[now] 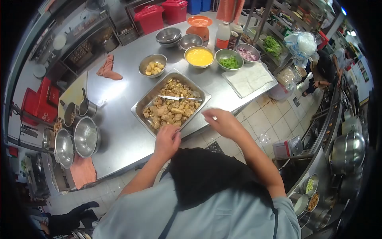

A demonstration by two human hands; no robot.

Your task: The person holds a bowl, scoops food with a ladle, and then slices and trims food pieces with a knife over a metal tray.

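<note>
A steel tray [204, 94] of cooked, browned meat chunks [175, 109] stands on the steel table. Across the meat lies a knife [175, 97], its pale blade to the left. My left hand [167, 140] is at the tray's near rim, its fingers curled together beside the lowest chunks; what it holds, if anything, is hidden. To the right of the tray, past its corner, my right hand [223, 122] is in the air with thumb and fingers drawn together. Something small and whitish shows at its fingertips, too small to name.
Bowls of potato pieces [154, 68], yellow liquid [199, 57], green vegetables [229, 62] and chopped purple onion [247, 53] stand behind the tray. A cloth-covered board [248, 79] is at right, a bottle [223, 36] at the back, empty steel bowls [86, 137] at left. People are at the far right and lower left.
</note>
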